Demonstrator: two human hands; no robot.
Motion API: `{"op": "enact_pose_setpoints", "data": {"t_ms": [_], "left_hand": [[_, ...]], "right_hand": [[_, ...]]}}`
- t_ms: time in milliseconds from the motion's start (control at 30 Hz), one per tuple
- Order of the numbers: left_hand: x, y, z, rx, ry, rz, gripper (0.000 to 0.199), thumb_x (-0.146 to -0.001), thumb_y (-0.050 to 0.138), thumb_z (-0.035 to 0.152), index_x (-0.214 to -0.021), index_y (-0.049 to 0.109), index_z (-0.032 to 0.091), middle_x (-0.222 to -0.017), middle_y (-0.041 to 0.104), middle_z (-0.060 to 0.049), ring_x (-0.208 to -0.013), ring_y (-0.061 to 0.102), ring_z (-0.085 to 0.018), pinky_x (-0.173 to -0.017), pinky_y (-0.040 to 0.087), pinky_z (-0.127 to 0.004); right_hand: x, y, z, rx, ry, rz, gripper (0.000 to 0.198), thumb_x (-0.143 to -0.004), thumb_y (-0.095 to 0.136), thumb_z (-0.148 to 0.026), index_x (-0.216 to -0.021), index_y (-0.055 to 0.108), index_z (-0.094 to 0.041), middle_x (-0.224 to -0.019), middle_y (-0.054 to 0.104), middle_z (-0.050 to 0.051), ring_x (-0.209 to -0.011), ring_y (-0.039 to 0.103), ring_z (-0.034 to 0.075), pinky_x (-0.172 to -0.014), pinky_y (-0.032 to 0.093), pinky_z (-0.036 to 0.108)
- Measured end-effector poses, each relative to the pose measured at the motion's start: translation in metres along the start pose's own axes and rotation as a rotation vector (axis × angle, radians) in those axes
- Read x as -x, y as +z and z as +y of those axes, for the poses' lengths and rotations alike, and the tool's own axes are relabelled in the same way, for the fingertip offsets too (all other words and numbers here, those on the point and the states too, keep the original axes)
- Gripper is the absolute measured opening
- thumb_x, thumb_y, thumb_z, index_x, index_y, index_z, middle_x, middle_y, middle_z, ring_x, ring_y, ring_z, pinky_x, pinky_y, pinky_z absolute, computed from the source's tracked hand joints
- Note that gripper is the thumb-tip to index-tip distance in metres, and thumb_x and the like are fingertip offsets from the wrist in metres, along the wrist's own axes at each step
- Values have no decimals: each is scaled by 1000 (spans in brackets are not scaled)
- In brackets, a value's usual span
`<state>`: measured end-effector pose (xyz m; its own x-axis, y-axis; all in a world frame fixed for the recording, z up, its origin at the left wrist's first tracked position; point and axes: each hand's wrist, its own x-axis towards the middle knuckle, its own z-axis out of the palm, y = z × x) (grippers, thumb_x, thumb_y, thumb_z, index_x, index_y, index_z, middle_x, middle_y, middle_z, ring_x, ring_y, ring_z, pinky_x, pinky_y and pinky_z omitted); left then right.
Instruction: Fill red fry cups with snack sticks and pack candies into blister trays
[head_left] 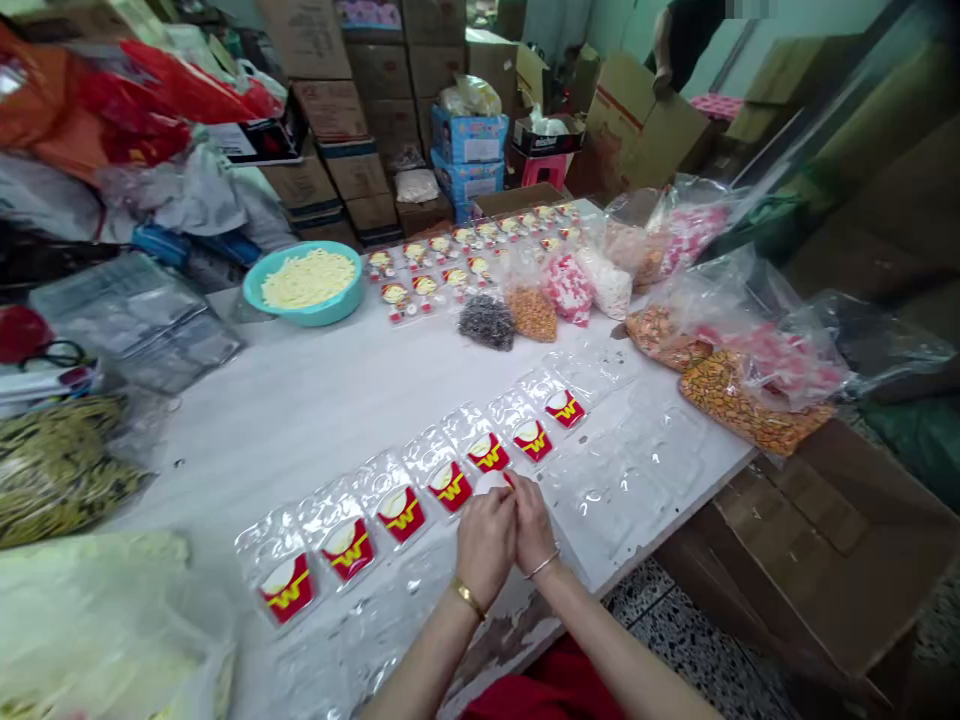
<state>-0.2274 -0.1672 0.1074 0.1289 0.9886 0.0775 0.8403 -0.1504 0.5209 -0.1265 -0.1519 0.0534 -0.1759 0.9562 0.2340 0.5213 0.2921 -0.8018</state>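
Note:
My left hand and my right hand are together over the near side of the white table, fingers closed on one small red-and-white fries-box piece. Most of that piece is hidden by the fingers. Just beyond the hands runs a slanting row of clear plastic blister trays, several with a red fries-box piece bearing a yellow W, such as this fries-box piece and another fries-box piece. Clear blister trays without red pieces lie to the right and along the near edge.
A turquoise basin of pale yellow strips stands at the back left. Filled trays line the far end. Bags of small coloured pieces crowd the right edge. A cardboard box sits below. Another person stands far back.

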Motion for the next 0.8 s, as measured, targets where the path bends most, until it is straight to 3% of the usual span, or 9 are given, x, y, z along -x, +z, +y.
{"op": "enact_pose_setpoints", "data": {"t_ms": [133,233,367,467,633,800], "left_hand": [[-96,57,43,47,145,-131,24,-85,46,15,-89,69,20,-93,65,-8,-85,59,-20,-77,48,-35],[-171,90,55,117,234,-194,21,-86,48,19,-84,69,19,-89,64,-7,-84,59,-17,-78,46,-31],[-266,128,50,159,160,-124,21,-87,49,21,-82,69,18,-87,62,-5,-80,58,-14,-76,44,-27],[-319,159,45,104,102,-95,20,-86,50,20,-79,68,17,-88,61,-6,-80,57,-15,-76,43,-27],[-354,209,41,-16,154,-274,21,-84,51,18,-73,68,15,-85,60,-7,-76,57,-16,-75,43,-29],[-359,229,31,9,264,-402,19,-84,50,18,-81,69,17,-90,62,-4,-77,57,-14,-73,44,-25]], "right_hand": [[-48,-62,74,73,38,107,47,-89,42,-15,-134,39,-26,-108,57,11,-101,53,27,-88,48,52],[-91,-96,122,84,83,168,55,-85,47,-16,-138,34,-22,-112,55,13,-104,52,28,-90,47,52],[-139,-119,188,57,234,255,76,-76,62,-29,-142,27,-15,-122,43,19,-97,55,27,-76,54,46],[-157,-119,233,78,290,280,67,-79,58,-33,-138,34,-13,-107,49,16,-75,57,22,-68,55,43],[-170,-101,273,161,247,274,56,-82,44,-19,-137,39,-17,-78,55,4,-66,55,21,-68,53,41],[-180,-99,275,226,386,124,48,-87,37,-18,-134,45,-15,-86,62,8,-78,59,22,-74,51,36]]}}
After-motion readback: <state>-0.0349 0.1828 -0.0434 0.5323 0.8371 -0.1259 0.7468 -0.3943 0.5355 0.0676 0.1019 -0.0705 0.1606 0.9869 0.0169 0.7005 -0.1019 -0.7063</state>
